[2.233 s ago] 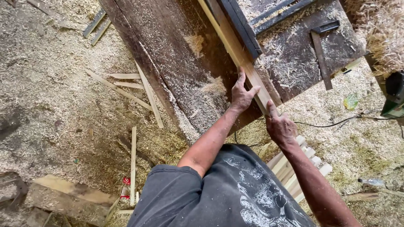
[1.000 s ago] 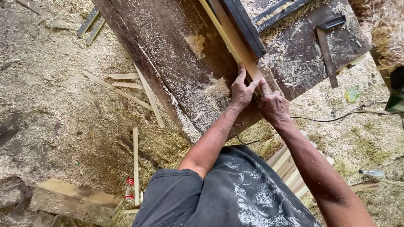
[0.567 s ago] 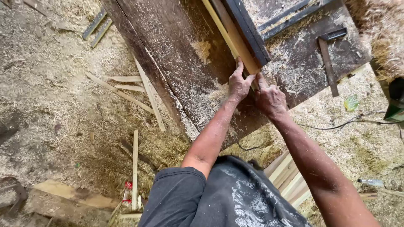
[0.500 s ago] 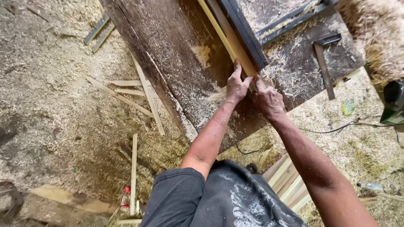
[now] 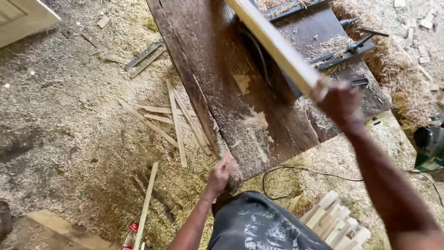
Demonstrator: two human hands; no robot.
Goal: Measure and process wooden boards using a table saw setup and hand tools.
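Observation:
My right hand [image 5: 341, 103] grips the near end of a long pale wooden batten [image 5: 273, 41], lifted off the dark, sawdust-covered workbench [image 5: 217, 78] and slanting up to the top edge of the view. My left hand [image 5: 221, 172] hangs low by the bench's near corner, fingers curled, with nothing seen in it. The hand and batten are motion-blurred.
Thin offcut strips [image 5: 178, 121] lie on the sawdust floor left of the bench. A stack of pale battens [image 5: 332, 221] sits by my right leg. A black cable [image 5: 296, 173] loops on the floor. A green power tool [image 5: 431, 144] stands at the right edge. Dark metal clamps [image 5: 354, 46] rest on the bench.
Both hands were pressing the batten down on the bench. Now my right hand has lifted it up, and my left hand has let go and dropped to the bench corner.

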